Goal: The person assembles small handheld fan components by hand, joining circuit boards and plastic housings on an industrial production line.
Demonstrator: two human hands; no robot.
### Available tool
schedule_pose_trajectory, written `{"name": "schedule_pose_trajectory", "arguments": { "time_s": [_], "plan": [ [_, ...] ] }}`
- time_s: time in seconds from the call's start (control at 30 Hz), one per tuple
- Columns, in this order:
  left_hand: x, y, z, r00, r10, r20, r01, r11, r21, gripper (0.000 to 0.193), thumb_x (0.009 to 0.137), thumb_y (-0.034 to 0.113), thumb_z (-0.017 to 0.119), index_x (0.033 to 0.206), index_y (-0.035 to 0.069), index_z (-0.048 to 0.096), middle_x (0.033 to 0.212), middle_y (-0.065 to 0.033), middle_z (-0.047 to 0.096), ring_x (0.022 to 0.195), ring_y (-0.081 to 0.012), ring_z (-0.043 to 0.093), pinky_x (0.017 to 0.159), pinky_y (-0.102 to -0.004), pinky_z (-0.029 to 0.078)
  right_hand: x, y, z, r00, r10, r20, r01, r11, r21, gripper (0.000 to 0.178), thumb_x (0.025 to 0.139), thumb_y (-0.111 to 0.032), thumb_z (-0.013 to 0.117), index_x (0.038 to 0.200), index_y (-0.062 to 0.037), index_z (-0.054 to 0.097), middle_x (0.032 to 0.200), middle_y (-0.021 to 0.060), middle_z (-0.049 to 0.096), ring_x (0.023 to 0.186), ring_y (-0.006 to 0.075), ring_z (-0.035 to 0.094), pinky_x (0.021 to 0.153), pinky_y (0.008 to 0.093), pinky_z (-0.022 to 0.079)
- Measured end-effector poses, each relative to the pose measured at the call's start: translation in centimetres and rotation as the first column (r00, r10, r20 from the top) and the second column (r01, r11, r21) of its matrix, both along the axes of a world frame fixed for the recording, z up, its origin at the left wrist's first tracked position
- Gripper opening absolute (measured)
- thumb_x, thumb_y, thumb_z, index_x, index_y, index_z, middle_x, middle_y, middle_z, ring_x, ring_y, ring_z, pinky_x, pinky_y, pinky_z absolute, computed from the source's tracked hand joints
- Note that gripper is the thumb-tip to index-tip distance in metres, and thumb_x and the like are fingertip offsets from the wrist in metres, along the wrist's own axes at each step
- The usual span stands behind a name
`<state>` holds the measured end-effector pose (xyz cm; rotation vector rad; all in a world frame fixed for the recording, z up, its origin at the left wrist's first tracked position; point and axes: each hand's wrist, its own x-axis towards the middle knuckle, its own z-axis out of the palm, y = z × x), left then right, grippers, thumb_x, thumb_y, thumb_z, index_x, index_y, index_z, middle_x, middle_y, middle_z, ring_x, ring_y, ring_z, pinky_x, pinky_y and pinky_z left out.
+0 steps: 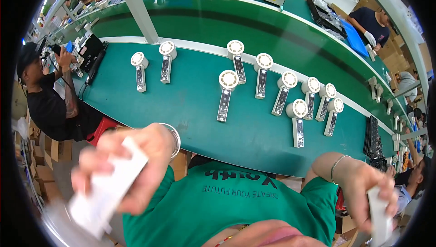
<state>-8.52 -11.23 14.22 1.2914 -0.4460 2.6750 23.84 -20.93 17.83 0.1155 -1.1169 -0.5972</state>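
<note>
My left hand (136, 165) is raised off the near left side of the table, closed around a long white handle-shaped piece (109, 188). Motion smears the lower end of that piece and my fingertips. At the lower right, my right hand (365, 192) grips another slim white handle-shaped piece (380, 215), its bottom end blurred. I cannot tell whether either piece has a fan head. Beyond my hands, several white handheld fans lie on the green table (181, 119), with circuit boards exposed in their handles. Among them are a fan (224, 104) near the middle and another fan (298, 131) nearer me.
Black strips (371, 138) are stacked at the table's right end. A white rail (190, 45) edges its far side, with a green conveyor (204, 19) beyond. A person in black (50, 97) stands at left beside a dark device (91, 49). Other people work farther off.
</note>
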Motion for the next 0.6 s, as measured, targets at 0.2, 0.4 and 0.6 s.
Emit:
{"name": "schedule_pose_trajectory", "arguments": {
  "time_s": [0.2,0.4,0.6],
  "plan": [
    [1.5,7.2,-3.1,0.960,-0.159,-0.231,-0.001,0.823,-0.567,0.043,0.081,0.027,0.057,0.117,0.007,0.043,0.102,-0.0139,0.058,0.072,-0.0158,0.056,0.054,-0.0276,0.046,-2.0,7.8,-1.2,0.956,0.100,-0.276,-0.290,0.472,-0.833,0.021,0.087,-0.014,0.048,0.106,-0.0039,0.049,0.091,0.0086,0.056,0.064,0.0174,0.052,0.048,0.0235,0.043],
    [6.2,23.5,-7.9,0.733,-0.669,-0.127,0.171,0.362,-0.916,0.040,0.087,0.009,0.057,0.121,-0.003,0.039,0.092,-0.0145,0.064,0.064,-0.0096,0.055,0.049,-0.0219,0.046,1.8,23.7,-7.2,0.897,0.206,-0.391,-0.325,-0.291,-0.900,0.027,0.090,-0.025,0.058,0.099,-0.0014,0.049,0.075,0.0049,0.054,0.053,0.0093,0.050,0.042,0.0231,0.040],
    [5.6,35.1,-16.9,0.758,-0.650,0.056,0.087,0.016,-0.996,0.027,0.089,0.017,0.057,0.107,-0.003,0.052,0.086,-0.0101,0.064,0.065,-0.0108,0.056,0.049,-0.0236,0.047,5.1,34.6,-15.8,0.906,0.090,-0.414,-0.312,-0.520,-0.795,0.033,0.091,-0.033,0.054,0.095,-0.0002,0.051,0.072,0.0061,0.054,0.052,0.0124,0.052,0.040,0.0263,0.042]
  ]
}}
